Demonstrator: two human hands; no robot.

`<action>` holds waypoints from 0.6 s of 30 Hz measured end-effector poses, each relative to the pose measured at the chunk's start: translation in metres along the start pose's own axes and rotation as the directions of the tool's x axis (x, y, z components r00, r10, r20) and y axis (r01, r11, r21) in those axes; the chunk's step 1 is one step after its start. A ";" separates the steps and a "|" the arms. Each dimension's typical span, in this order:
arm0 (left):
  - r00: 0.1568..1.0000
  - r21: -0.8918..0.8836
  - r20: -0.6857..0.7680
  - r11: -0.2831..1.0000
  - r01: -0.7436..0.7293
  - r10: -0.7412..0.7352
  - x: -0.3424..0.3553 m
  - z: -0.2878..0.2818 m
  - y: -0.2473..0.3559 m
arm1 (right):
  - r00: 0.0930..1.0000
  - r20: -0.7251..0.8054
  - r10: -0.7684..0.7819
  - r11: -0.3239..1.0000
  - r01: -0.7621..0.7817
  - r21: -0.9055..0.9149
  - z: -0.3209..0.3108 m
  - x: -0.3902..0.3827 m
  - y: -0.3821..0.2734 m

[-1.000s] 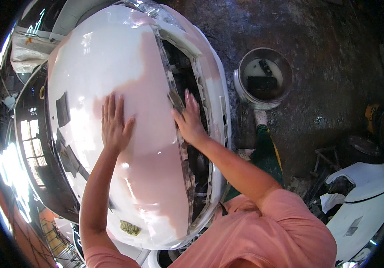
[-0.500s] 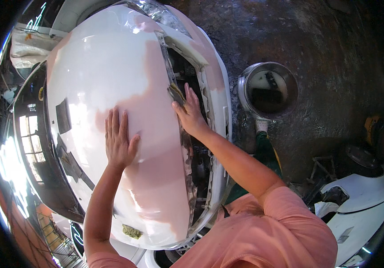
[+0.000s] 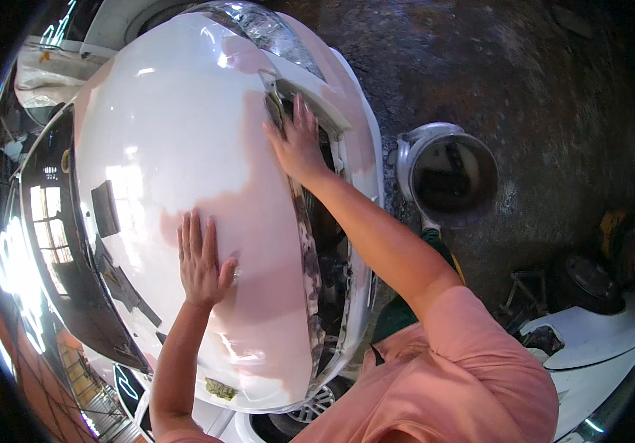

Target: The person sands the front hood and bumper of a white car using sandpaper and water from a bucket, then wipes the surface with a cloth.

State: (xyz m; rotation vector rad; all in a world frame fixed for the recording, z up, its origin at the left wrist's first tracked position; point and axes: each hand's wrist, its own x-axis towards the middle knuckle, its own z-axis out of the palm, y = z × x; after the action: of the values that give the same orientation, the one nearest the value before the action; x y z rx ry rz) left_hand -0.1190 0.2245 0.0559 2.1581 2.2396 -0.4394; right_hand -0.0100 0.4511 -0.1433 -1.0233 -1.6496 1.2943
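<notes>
A white car bonnet (image 3: 177, 125) with dull pink patches along its front edge spreads in front of me. My left hand (image 3: 203, 262) lies flat on it, fingers stretched out, at the border of a pink patch. My right hand (image 3: 297, 151) is at the bonnet's front lip, over the open gap behind the bumper. Between its thumb and fingers is a thin dark grey-and-tan pad (image 3: 275, 111), apparently folded sandpaper, pressed along the lip; part of it is hidden by the hand.
A crumpled yellow-green cloth (image 3: 220, 389) lies on the near part of the bonnet. Dark flat pieces (image 3: 105, 209) rest near the windscreen (image 3: 52, 277). On the wet floor to the right stands a metal pot (image 3: 491, 181) of dark liquid. White body panels (image 3: 590, 340) lie lower right.
My right hand has slid away from me along the bonnet's front lip, carrying the sandpaper. My left hand stays flat in nearly the same place. The view has shifted slightly.
</notes>
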 end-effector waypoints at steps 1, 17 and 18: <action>1.000 -0.012 -0.002 1.000 -0.001 0.001 0.004 -0.001 0.000 | 0.999 0.010 0.050 0.999 -0.050 -0.021 0.000 0.020 -0.002; 0.997 0.003 0.076 1.000 0.021 -0.022 0.007 -0.006 -0.001 | 0.997 0.059 -0.048 0.978 0.059 -0.198 0.018 -0.005 0.014; 0.996 -0.001 0.081 0.999 0.037 -0.037 0.003 -0.004 0.000 | 0.995 0.064 -0.071 0.975 0.083 -0.207 0.014 -0.027 0.011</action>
State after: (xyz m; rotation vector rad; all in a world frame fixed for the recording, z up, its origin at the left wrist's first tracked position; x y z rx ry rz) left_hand -0.1183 0.2284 0.0588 2.0608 2.2391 -0.5150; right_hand -0.0118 0.4226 -0.1597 -1.0417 -1.8810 1.1253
